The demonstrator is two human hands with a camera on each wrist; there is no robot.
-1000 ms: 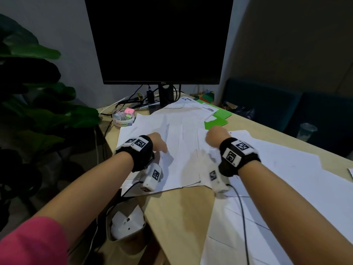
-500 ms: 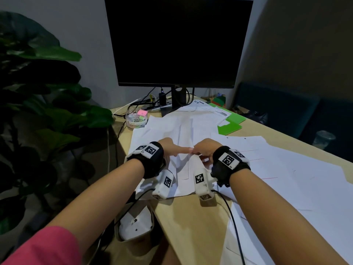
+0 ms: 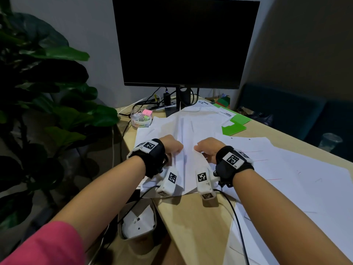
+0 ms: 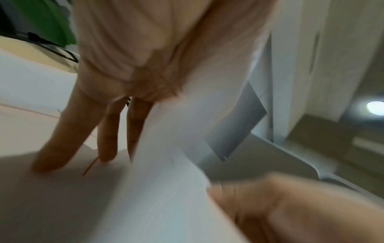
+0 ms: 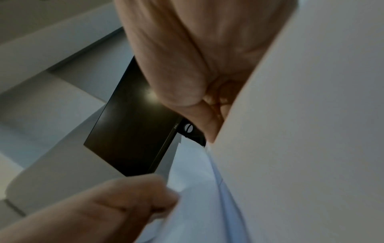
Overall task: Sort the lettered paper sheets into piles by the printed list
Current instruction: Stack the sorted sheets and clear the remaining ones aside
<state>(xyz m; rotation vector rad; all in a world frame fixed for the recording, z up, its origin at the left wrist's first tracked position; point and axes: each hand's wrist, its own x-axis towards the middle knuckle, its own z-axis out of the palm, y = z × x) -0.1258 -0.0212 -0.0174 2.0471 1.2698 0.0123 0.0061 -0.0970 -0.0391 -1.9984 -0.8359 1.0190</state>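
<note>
- A leafy plant [image 3: 47, 88] stands left of the monitor [image 3: 186, 41], off the desk's [image 3: 194, 222] left edge.
- A clear tub of clips [image 3: 142, 119] sits on the desk just below and left of the monitor's foot, by a tangle of cables.
- The left hand [image 3: 171, 147] lies in front of the monitor, a little left of its stand. In the left wrist view its thumb [image 4: 259, 202] pinches the raised edge of a white paper sheet [image 3: 188, 159], while three fingers [image 4: 106, 131] are spread straight down behind it onto the pile.
- That sheet is lifted between both hands above the spread paper pile [image 3: 168, 129] directly in front of the monitor.
- The right hand [image 3: 209, 148] is close beside the left, a little right of the stand; its curled fingers and thumb [image 5: 133, 197] pinch the sheet's other edge.
- Green card pieces [image 3: 234, 128] lie right of the monitor's foot, partly under printed papers.
- More white sheets [image 3: 286, 178] cover the desk further right of the monitor.
</note>
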